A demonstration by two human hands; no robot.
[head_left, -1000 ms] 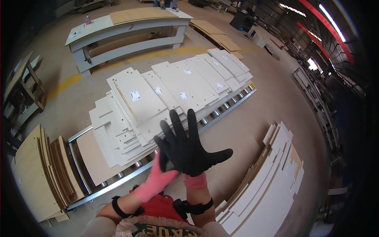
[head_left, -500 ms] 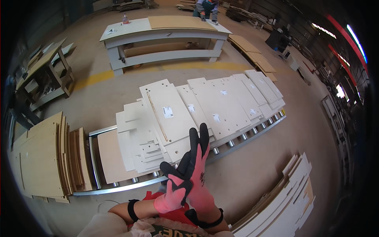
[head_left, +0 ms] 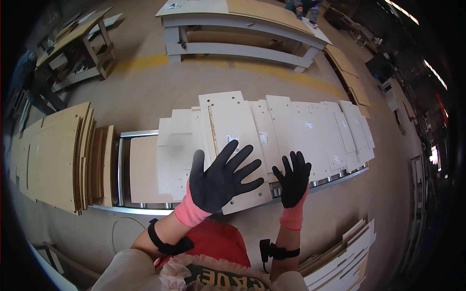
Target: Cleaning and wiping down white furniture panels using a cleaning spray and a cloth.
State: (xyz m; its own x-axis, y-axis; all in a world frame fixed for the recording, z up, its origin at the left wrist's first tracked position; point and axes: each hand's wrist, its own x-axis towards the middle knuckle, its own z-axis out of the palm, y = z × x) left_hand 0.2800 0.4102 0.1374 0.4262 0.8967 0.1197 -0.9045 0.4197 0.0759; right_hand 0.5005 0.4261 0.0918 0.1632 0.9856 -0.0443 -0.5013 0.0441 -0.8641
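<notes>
Lying flat, pale drilled panels [head_left: 233,131] overlapping under gloved hands [head_left: 221,179].

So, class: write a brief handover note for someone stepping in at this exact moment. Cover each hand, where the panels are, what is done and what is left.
Left hand: gloved, fingers spread, open, holding nothing, raised over the top panel.
Right hand: gloved, open, empty, palm out above the roller conveyor.
Panels: pale boards lie overlapped along the conveyor; brown boards are stacked at the left; more panels lie at the lower right.
Done: panels are laid out on the rollers.
Left: neither hand grips a panel yet; the top one is nearest.
</notes>
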